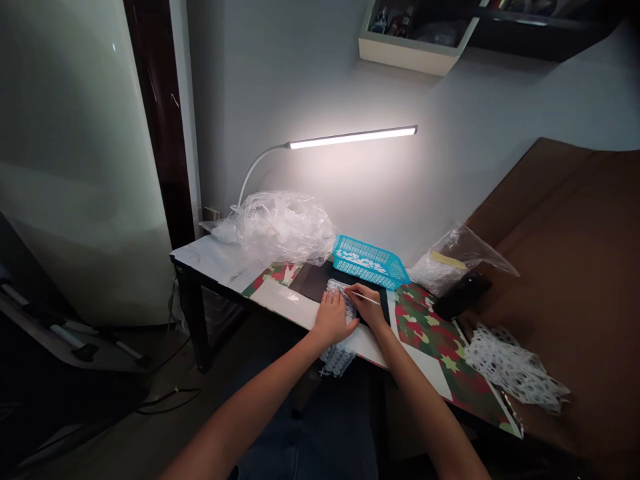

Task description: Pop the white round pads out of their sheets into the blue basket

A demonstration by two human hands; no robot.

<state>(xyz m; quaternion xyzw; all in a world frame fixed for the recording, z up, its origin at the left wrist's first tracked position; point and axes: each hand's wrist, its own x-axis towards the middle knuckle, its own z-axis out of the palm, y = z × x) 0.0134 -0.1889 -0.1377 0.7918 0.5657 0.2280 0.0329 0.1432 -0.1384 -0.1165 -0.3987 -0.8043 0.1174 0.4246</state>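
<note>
My left hand [333, 316] lies with its fingers stretched out flat on a strip of whitish openwork pieces [336, 285]. The strip runs toward me and hangs over the table's front edge. Between the fingers of my right hand [367, 307] is a thin white pen-like stick [364, 297], held as one holds a pen. Its tip is at the strip, just right of my left fingertips; whether it touches cannot be made out. Under the strip is a dark mat [314, 283]. Just behind the hands, a blue plastic basket [371, 275] holds many small white pieces.
A large clear bag of white material [285, 227] fills the table's back left, beneath a lit lamp [355, 137]. At right are another clear bag [440, 270], a black object [463, 297] and a heap of white netlike strips [515, 367] beside brown cardboard [580, 267].
</note>
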